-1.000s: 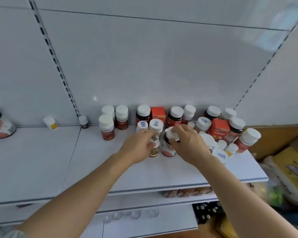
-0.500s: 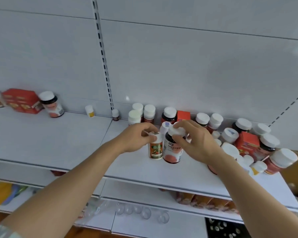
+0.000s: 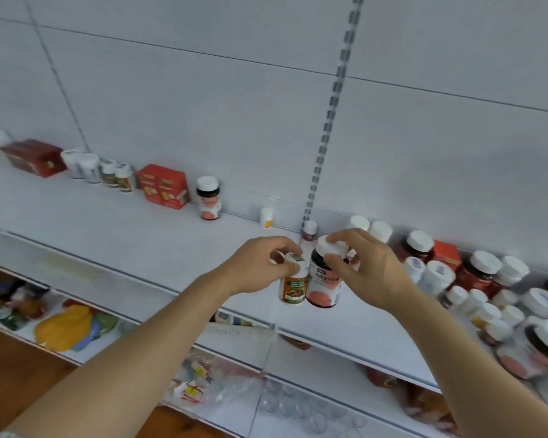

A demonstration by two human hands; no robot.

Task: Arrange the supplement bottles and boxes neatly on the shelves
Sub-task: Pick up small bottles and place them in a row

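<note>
small white bottle (image 3: 293, 281) and dark bottle (image 3: 326, 279) side by side above shelf (image 3: 114, 229) | left hand (image 3: 261, 265), right hand (image 3: 366, 267) pinch their caps | step: carrying | next: likely set beside red box (image 3: 164, 186) row

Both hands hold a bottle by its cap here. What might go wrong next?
1. The left hand and right hand pinch the small bottle and dark bottle only at the caps; either may slip.
2. The crowded bottles near the right forearm might topple if brushed.
</note>
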